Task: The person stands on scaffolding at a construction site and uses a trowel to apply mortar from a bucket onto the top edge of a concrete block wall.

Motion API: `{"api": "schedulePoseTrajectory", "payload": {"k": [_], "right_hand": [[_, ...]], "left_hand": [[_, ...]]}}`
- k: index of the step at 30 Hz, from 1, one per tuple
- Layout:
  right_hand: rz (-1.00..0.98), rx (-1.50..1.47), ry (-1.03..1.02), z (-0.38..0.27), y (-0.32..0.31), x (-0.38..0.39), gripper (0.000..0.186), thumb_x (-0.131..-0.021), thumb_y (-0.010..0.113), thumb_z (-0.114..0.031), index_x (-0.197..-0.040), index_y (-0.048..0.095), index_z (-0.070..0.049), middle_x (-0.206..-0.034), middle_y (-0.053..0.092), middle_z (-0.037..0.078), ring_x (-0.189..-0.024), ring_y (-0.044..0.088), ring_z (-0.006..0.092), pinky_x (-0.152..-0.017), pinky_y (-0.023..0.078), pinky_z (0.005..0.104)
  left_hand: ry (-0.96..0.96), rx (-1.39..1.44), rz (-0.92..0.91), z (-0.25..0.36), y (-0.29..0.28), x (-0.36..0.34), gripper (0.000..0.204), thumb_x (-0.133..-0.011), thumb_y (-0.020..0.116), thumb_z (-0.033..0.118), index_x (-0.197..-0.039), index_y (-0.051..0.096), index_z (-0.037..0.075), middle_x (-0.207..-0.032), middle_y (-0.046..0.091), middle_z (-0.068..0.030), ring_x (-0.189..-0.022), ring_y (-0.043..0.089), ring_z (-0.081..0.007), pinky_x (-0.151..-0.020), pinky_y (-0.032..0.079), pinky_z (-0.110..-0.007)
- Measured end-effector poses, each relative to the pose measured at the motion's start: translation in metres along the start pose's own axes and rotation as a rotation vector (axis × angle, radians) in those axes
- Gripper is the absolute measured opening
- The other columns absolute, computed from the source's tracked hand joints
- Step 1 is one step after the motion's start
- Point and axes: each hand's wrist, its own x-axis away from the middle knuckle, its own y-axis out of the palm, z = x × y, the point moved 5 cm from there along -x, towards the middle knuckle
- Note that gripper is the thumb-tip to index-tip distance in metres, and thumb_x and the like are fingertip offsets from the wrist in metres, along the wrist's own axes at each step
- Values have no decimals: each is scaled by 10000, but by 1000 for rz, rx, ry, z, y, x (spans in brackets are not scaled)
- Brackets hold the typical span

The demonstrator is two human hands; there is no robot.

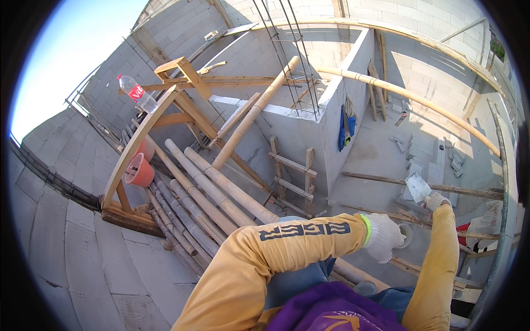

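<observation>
Holding a pale-bladed trowel (pixel 418 187), the gloved right hand (pixel 438 202) is closed about the handle end, the blade pointing away from the wearer. The gloved left hand (pixel 383 237), apart from the right, lies against the rim of a small pale container (pixel 408 234); whether its fingers grip that rim cannot be told. The trowel is above the floor of the walled room, to the right of the partition's corner; whether mortar coats the blade is unclear.

Beyond the hands, a timber strut (pixel 422 185) spans the room, and loose blocks (pixel 426 164) lie on the floor (pixel 365 157) below. A blue cloth (pixel 346 131) hangs on the right face of the block partition (pixel 312 131). To the left are a wooden ladder (pixel 292 172), bamboo poles (pixel 221 190), an orange bucket (pixel 140 171) and, by the upper end of a timber frame (pixel 132 144), a clear bottle (pixel 144 100).

State of the work, as judged: the partition stands as a formed corner, whereas the steel bars (pixel 301 52) above that corner are bare and the blocks unlaid. Progress at the trowel itself cannot be gauged.
</observation>
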Motion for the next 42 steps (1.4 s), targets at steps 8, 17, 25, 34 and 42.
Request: {"api": "schedulePoseTrajectory", "payload": {"k": [8, 17, 25, 34, 42], "right_hand": [[-12, -69, 6, -14, 7, 16, 398, -979, 490, -369, -1040, 715, -47, -812, 723, 90, -635, 653, 221, -590, 509, 389], [-16, 207, 6, 5, 15, -23, 487, -939, 475, -385, -1107, 726, -4, -971, 742, 172, -848, 720, 287, -816, 534, 428], [-13, 93, 72, -11, 0, 4, 391, -852, 685, -400, -1186, 742, -205, -1302, 675, 121, -1215, 621, 307, -1016, 475, 462], [53, 68, 49, 16, 11, -15, 338, -900, 635, -429, -1088, 776, -185, -1180, 717, 118, -1091, 656, 310, -940, 477, 464], [58, 41, 34, 14, 16, -24, 310, -904, 628, -426, -1047, 781, -197, -1156, 720, 113, -1063, 657, 297, -921, 478, 464]], "left_hand": [[11, -3, 36, -5, 9, -2, 353, -820, 704, 294, -1057, 713, 33, -973, 712, -198, -939, 697, -388, -803, 544, -488], [-24, -20, -38, -5, 2, 0, 394, -885, 673, 327, -1142, 688, 29, -1069, 689, -205, -980, 689, -401, -851, 541, -496], [-26, -41, -85, -2, -4, -2, 445, -937, 622, 381, -1187, 649, 14, -1128, 666, -210, -1077, 658, -395, -935, 519, -485], [49, -113, -86, 8, -2, -11, 381, -951, 589, 325, -1079, 659, -27, -1137, 663, -262, -1070, 666, -412, -926, 523, -496], [48, -111, -77, 3, 1, -10, 393, -946, 596, 337, -1095, 654, -22, -1139, 664, -255, -1097, 655, -408, -938, 514, -496]]}}
